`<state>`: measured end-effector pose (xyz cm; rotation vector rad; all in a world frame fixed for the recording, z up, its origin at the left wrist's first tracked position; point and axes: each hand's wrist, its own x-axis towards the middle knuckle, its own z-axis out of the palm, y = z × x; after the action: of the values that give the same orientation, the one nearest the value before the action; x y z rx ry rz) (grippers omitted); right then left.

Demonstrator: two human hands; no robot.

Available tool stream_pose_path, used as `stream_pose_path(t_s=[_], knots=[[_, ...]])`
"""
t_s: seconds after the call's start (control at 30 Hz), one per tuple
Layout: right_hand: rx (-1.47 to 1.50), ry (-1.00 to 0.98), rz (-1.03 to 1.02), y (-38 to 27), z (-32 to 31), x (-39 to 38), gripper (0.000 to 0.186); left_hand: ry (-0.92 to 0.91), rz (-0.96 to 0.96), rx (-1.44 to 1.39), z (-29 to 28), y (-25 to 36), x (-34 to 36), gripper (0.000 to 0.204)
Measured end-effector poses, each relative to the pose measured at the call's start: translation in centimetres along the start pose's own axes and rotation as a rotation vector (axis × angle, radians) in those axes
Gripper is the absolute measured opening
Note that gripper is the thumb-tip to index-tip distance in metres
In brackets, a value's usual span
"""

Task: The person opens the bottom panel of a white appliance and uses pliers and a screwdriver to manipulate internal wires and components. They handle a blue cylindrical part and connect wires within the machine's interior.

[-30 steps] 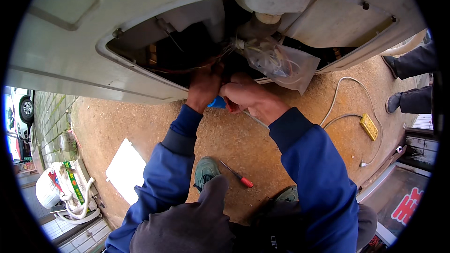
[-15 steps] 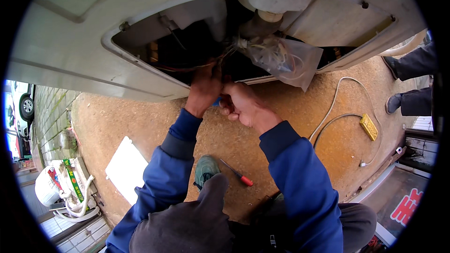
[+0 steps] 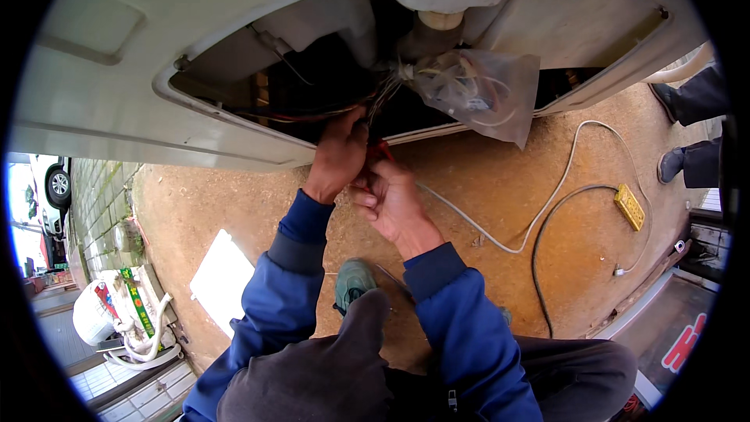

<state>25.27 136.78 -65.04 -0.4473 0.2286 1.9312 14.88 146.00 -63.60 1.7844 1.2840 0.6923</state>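
A white machine casing [image 3: 234, 144] has an opening in its lower side, with a bundle of thin wires [image 3: 383, 98] hanging in it. My left hand [image 3: 337, 155] reaches to the opening's rim, closed on wires there, its fingertips partly hidden. Just beside it, my right hand [image 3: 391, 199] is closed round a small red tool [image 3: 381, 150]; its kind cannot be made out, as the fingers cover most of it. Next to both hands, a clear plastic bag [image 3: 488, 98] with wires and parts inside hangs from the opening.
On the brown ground lie a white panel [image 3: 223, 277], a yellow power strip [image 3: 629, 207] with a dark cable and a pale cord [image 3: 508, 248]. A screwdriver shaft [image 3: 391, 277] shows beside my shoe [image 3: 354, 283]. Another person's legs [image 3: 699, 129] stand at the right.
My right hand has turned and lowered slightly, and a red tool now shows in it. The right sleeve has swung left over the screwdriver. My left hand stays at the wires.
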Motion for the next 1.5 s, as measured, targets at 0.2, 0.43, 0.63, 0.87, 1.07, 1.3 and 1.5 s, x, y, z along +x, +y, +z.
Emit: stream_pose_path(t_s=[0.2,0.43,0.63,0.87,1.07,1.3,1.5], knots=[[-0.375,0.167,0.066,-1.6,-0.8,0.7,0.034,-0.001,0.053,0.052,0.0,-0.2,0.3,0.027],[-0.455,0.324,0.098,-2.8,1.6,1.8,0.028,0.0,0.047,0.051,-0.2,1.7,0.1,0.02],[-0.352,0.291,0.058,-1.9,0.9,2.8,0.022,-0.055,-0.01,-0.021,-0.1,1.4,0.4,0.019],[-0.324,0.382,0.013,-1.2,1.9,3.0,0.026,-0.015,0.02,-0.047,0.2,0.5,0.4,0.018],[-0.38,0.437,-0.024,-0.3,2.8,2.7,0.034,-0.079,-0.088,-0.18,0.1,1.1,0.5,0.016],[-0.329,0.455,-0.039,1.0,3.3,1.4,0.029,0.022,-0.109,-0.074,0.8,1.4,0.4,0.024],[-0.102,0.261,-0.023,0.7,1.7,1.7,0.021,0.048,-0.094,0.007,1.1,0.2,1.1,0.027]])
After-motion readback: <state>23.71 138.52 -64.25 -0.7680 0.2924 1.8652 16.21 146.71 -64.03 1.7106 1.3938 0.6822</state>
